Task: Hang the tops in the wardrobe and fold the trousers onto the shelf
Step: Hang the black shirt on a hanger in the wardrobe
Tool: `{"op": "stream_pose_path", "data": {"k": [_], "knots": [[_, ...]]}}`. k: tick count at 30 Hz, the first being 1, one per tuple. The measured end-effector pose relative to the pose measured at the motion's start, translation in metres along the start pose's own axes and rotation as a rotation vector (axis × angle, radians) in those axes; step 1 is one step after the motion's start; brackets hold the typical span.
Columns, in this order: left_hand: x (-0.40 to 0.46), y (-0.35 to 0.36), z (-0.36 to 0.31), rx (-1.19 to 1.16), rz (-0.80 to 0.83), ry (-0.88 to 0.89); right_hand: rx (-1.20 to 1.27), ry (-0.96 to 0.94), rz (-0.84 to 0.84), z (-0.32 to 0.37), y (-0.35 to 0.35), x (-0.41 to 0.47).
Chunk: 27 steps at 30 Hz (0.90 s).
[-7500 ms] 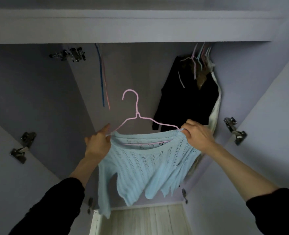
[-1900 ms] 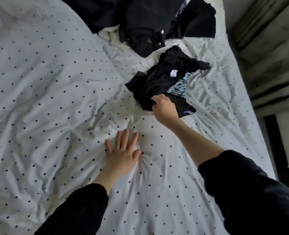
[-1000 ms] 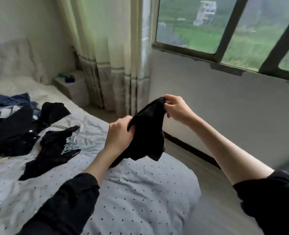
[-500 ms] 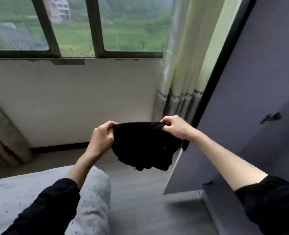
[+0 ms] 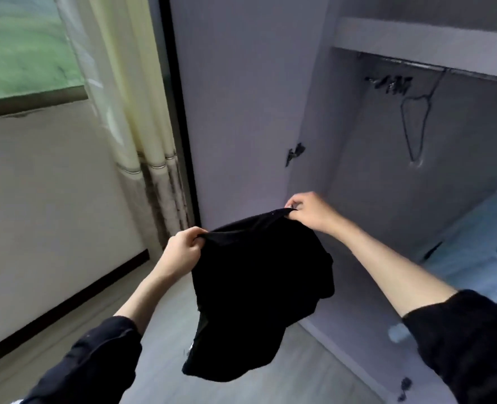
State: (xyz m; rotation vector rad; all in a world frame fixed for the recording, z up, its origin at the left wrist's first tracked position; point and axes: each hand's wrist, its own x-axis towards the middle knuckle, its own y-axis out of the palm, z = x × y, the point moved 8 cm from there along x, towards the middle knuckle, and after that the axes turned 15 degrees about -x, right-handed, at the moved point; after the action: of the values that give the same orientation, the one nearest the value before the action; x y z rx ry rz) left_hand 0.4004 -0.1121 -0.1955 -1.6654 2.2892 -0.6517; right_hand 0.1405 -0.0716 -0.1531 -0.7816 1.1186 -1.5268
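A black garment [image 5: 259, 287] hangs in front of me, stretched between both hands by its top edge. My left hand [image 5: 183, 249] grips one corner of that edge and my right hand [image 5: 308, 211] pinches the other, higher and nearer the wardrobe. The open wardrobe [image 5: 416, 176] fills the right side. An empty wire hanger [image 5: 416, 123] hangs from its rail [image 5: 416, 65]. A light blue top [image 5: 480, 240] hangs at the far right, partly cut off by the frame.
The open wardrobe door [image 5: 241, 97] stands just behind the garment, with a hinge [image 5: 295, 153] on its edge. A curtain [image 5: 130, 112] and a window [image 5: 22, 45] are at the left. Grey floor [image 5: 270, 386] lies below.
I have turned right from the window to face the open wardrobe. Both hands still hold the black garment, which now hangs lower and more spread out.
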Motion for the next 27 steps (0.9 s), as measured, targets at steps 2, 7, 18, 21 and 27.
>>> {"op": "stream_pose_path", "data": {"k": [2, 7, 18, 21, 27], "knots": [[0.013, 0.04, -0.003, 0.039, 0.198, 0.043, 0.023, 0.039, 0.003, -0.016, -0.012, 0.0], [0.032, 0.115, -0.024, 0.067, 0.452, 0.117, 0.116, 0.141, -0.04, -0.049, -0.029, -0.007], [0.115, 0.194, -0.091, -0.544, 0.324, -0.111, -0.134, 0.379, 0.005, -0.221, -0.072, -0.023], [0.137, 0.221, -0.119, -0.525, 0.347, -0.041, -0.25, 0.445, 0.039, -0.261, -0.083, -0.029], [0.158, 0.285, -0.128, -0.285, 0.427, -0.097, -0.018, 0.413, -0.085, -0.287, -0.106, -0.018]]}}
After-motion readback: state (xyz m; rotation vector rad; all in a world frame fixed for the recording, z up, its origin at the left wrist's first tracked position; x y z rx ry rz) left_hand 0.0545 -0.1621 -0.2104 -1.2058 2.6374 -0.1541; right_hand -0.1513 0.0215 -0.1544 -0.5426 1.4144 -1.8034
